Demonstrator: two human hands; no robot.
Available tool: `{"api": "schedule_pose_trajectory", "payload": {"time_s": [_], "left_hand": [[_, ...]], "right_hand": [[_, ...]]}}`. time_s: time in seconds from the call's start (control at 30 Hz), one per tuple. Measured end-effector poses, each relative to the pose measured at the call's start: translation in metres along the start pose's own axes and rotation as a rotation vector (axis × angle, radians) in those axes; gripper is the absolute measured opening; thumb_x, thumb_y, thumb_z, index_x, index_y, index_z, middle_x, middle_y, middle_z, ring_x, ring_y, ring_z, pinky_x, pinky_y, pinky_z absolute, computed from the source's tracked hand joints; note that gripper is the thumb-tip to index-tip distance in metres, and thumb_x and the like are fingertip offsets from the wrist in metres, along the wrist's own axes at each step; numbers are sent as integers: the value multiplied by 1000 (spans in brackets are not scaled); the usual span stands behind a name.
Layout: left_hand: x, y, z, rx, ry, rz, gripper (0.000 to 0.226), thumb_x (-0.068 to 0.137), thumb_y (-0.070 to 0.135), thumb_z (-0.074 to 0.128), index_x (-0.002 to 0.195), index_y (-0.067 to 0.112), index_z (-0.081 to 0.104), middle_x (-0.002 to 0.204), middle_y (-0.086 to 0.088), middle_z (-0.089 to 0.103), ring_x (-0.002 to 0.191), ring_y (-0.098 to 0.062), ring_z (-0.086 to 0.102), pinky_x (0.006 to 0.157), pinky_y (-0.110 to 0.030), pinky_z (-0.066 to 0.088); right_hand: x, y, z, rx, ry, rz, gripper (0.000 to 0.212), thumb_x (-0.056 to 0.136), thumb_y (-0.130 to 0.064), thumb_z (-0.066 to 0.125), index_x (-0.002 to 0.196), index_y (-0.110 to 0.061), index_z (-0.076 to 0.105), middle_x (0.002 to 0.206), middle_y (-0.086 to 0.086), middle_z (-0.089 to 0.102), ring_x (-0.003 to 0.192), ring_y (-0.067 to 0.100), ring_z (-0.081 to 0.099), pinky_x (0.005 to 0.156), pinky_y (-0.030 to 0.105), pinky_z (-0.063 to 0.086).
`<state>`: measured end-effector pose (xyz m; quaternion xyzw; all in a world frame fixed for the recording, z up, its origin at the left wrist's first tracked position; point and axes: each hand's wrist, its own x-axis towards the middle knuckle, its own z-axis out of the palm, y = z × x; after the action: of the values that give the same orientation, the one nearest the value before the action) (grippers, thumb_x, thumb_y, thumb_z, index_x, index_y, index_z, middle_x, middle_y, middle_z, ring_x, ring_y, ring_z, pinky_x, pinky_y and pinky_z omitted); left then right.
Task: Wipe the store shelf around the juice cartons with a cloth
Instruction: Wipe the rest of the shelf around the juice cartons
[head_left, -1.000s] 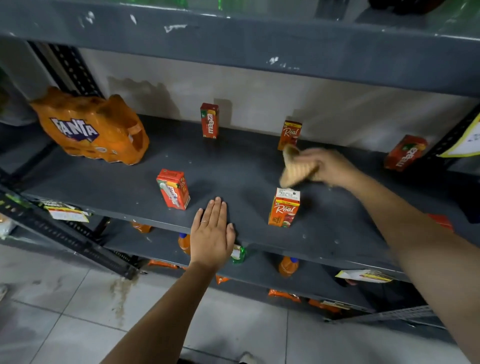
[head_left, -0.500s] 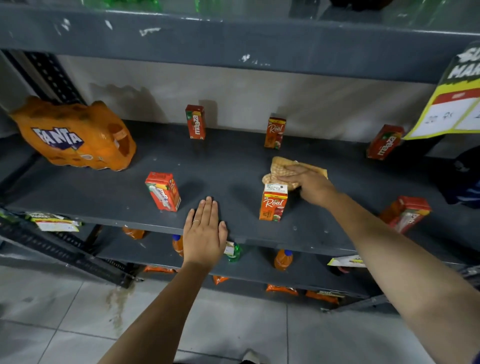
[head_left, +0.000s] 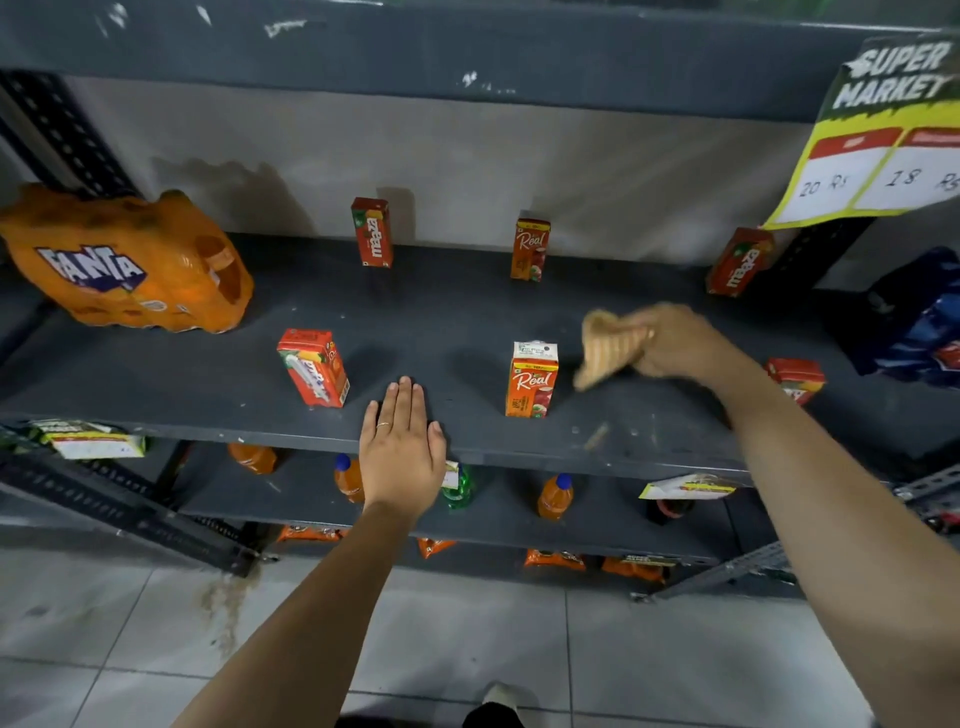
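Six cartons stood spaced across the shelf (head_left: 441, 312): three at the back, three nearer the front edge. The right hand (head_left: 670, 340) held the cloth (head_left: 608, 345), fingers clamped on it, just right of the front Real carton (head_left: 532, 379); the blur left it unclear whether the cloth touched the shelf. The left hand (head_left: 402, 452) lay flat on the front edge, fingers together and holding nothing. Pale specks and streaks remained near the front edge, right of the Real carton, so that strip looked unwiped. Judged from this, the work was partial: the right front zone and the ground around the Fanta pack (head_left: 124, 265) were probably still to be covered.
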<state>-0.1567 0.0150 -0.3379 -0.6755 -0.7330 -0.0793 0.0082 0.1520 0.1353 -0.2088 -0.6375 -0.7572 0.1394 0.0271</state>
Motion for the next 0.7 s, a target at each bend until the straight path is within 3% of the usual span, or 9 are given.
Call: {"api": "schedule_pose_trajectory", "payload": {"time_s": [0.1, 0.2, 0.27, 0.33, 0.47, 0.57, 0.63, 0.7], "left_hand": [[0, 0, -1, -9, -2, 8, 72, 93, 42, -2, 152, 7, 21, 161, -9, 21, 149, -21, 13, 121, -37, 1], [0, 1, -3, -26, -5, 6, 73, 93, 41, -2, 152, 5, 22, 161, -10, 21, 149, -22, 14, 121, -37, 1], [-1, 2, -4, -27, -9, 6, 73, 93, 41, -3, 152, 5, 20, 162, -10, 19, 149, -21, 12, 121, -37, 0], [-2, 1, -3, -33, 0, 9, 73, 93, 41, -1, 152, 5, 21, 161, -10, 21, 149, -22, 14, 121, -37, 1], [-2, -1, 0, -33, 34, 17, 69, 96, 40, 4, 151, 4, 24, 160, -11, 23, 149, -22, 16, 121, -39, 4], [-4, -1, 3, -72, 102, 18, 67, 98, 41, 4, 153, 4, 16, 162, -12, 15, 150, -24, 9, 122, -41, 2], [-12, 8, 4, -143, 170, 41, 65, 101, 41, 10, 154, 3, 7, 163, -14, 6, 150, -27, 2, 121, -43, -2], [-27, 28, 6, -201, 187, 174, 63, 102, 40, 15, 153, 4, 3, 162, -16, 4, 150, -28, -1, 121, -44, -2]], "right_hand": [[47, -5, -7, 6, 38, 150, 49, 91, -14, 49, 139, -21, 48, 139, 14, 54, 122, 37, 53, 100, 43, 45], [53, -6, 18, -50, -46, 171, 52, 94, -27, 50, 144, -26, 39, 146, 7, 45, 130, 33, 45, 110, 47, 36], [45, -5, 37, -107, -32, 203, 56, 93, -14, 47, 147, -25, 36, 150, 12, 39, 135, 36, 40, 110, 48, 35], [29, -8, 49, -140, 16, 188, 61, 91, -5, 45, 147, -28, 38, 148, 15, 42, 132, 37, 43, 106, 47, 41], [-36, -16, 69, -202, 37, 197, 59, 89, -3, 42, 140, -31, 47, 140, 10, 51, 120, 32, 56, 93, 41, 52], [-108, -22, 88, -182, 78, 104, 67, 84, 1, 42, 139, -38, 47, 147, -2, 44, 126, 32, 49, 95, 41, 50], [-150, -27, 92, -154, 97, 46, 69, 82, 1, 46, 134, -45, 51, 144, -7, 48, 122, 30, 53, 88, 40, 53], [-169, -23, 83, -67, 40, 68, 65, 81, -1, 51, 127, -47, 56, 136, -10, 55, 111, 27, 61, 81, 39, 55]]}}
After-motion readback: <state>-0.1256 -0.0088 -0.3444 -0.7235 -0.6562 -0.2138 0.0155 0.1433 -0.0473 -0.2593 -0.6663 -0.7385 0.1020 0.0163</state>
